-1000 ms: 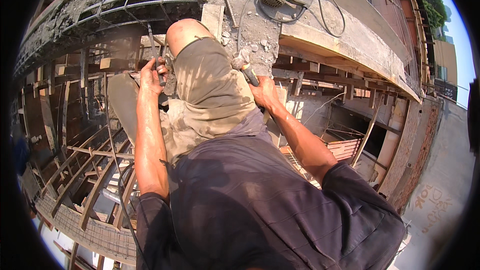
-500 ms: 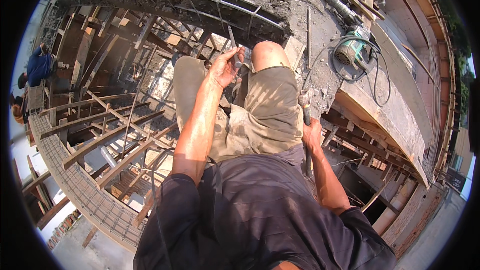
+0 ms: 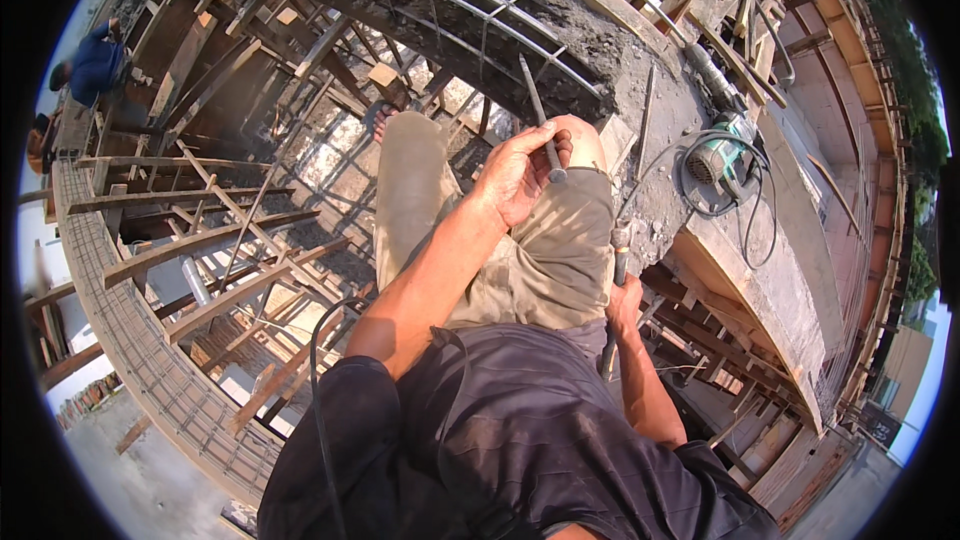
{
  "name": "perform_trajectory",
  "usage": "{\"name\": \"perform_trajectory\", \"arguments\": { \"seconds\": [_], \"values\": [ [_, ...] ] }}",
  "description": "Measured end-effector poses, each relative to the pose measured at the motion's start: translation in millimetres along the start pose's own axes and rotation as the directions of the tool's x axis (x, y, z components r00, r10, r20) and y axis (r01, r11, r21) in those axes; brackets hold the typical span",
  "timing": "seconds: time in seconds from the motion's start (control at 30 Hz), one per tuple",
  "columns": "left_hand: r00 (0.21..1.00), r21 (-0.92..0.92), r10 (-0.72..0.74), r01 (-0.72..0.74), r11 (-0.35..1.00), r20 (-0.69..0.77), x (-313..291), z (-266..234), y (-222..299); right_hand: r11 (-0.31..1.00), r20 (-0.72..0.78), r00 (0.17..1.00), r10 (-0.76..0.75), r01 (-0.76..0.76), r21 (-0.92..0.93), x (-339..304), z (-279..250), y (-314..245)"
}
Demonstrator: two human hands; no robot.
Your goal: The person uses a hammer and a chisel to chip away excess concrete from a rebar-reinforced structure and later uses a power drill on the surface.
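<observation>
Above my right knee, my left hand (image 3: 522, 176) is closed around a long metal chisel (image 3: 534, 92). The chisel slants up and away, its tip near the exposed rebar and its blunt head below my fingers. My right hand (image 3: 625, 304) grips the handle of a hammer (image 3: 620, 258) beside my right thigh. The hammer stands roughly upright, with its head just above the hand and apart from the chisel. Ahead of my knees runs a broken concrete beam (image 3: 600, 50) with a bare rebar cage (image 3: 484, 8).
A green power tool (image 3: 716, 156) with a coiled black cable lies on the concrete at right. Below left are wooden props (image 3: 200, 250) over a deep drop, and a curved rebar-filled form (image 3: 130, 340). A person in blue (image 3: 97, 65) is at far left.
My left hand has lifted and moved right with the chisel, from between my legs to above my right knee. My right hand still holds the hammer beside my thigh. The view has shifted slightly.
</observation>
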State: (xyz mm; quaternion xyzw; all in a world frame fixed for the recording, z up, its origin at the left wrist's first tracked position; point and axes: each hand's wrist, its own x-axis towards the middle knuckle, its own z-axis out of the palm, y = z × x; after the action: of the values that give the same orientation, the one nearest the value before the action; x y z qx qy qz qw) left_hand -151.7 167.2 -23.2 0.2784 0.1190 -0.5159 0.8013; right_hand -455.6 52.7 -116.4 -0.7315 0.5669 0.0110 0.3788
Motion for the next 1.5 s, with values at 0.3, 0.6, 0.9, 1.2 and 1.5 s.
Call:
{"name": "perform_trajectory", "arguments": {
  "seconds": [0.3,0.6,0.9,1.2,1.5],
  "values": [
    [0.995,-0.163,0.080,-0.089,0.983,-0.060,89.5,-11.3,21.7,0.997,0.007,0.998,-0.061,0.061,0.050,7.8,6.3,19.8],
    [0.988,-0.243,0.118,-0.139,0.960,-0.099,151.1,-13.9,31.6,0.997,0.025,0.999,-0.045,0.044,0.058,8.1,4.0,21.5],
    [0.980,-0.360,0.181,-0.197,0.912,-0.079,197.1,6.5,42.4,0.990,-0.079,0.989,-0.122,0.116,-0.083,-10.5,-31.1,-19.0],
    [0.970,-0.523,0.131,-0.221,0.823,-0.204,221.9,22.8,66.2,0.813,-0.067,0.957,-0.282,0.275,0.514,-38.2,-123.0,-232.3],
    [0.978,-0.449,0.158,-0.204,0.870,-0.138,218.2,17.7,49.1,0.845,-0.076,0.915,-0.395,0.395,0.360,-16.5,-78.3,-250.1]
  ]
}}
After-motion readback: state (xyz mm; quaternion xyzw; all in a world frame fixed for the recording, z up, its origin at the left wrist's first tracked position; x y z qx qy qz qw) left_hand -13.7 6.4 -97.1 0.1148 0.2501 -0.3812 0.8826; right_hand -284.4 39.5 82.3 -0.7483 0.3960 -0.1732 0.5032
